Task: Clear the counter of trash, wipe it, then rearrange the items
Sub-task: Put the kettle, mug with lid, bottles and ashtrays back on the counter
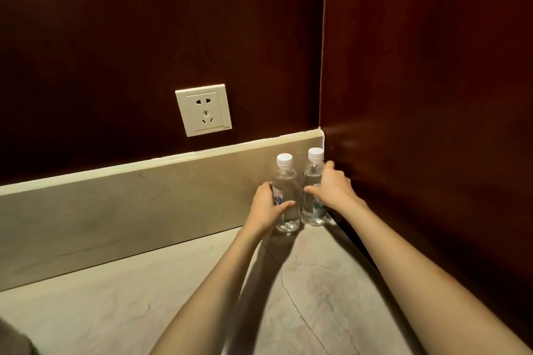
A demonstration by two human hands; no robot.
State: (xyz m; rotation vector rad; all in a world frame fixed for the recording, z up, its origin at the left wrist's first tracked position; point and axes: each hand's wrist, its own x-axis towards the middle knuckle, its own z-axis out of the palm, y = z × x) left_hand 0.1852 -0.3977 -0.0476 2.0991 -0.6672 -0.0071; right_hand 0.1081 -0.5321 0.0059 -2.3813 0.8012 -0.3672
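Walls: dark wood panels meet in a corner, the landmark for everything here.
Counter [144, 297]: pale cracked stone running out from that corner, with a low stone backsplash [144, 199] along the rear wall.
Socket [203, 109]: white, on the rear wall, well left of the corner.
Right bottle [314, 190]: clear, white-capped, upright, tucked into the corner.
Left bottle [287, 196]: same kind, upright, just beside it, farther from the corner.
Left hand [266, 206]: fingers and thumb wrapped around the left bottle.
Right hand [334, 186]: fingers curled around the right bottle.
Key relation: each bottle stands vertical directly ahead of its own hand; both look placed, likely ready for letting go.
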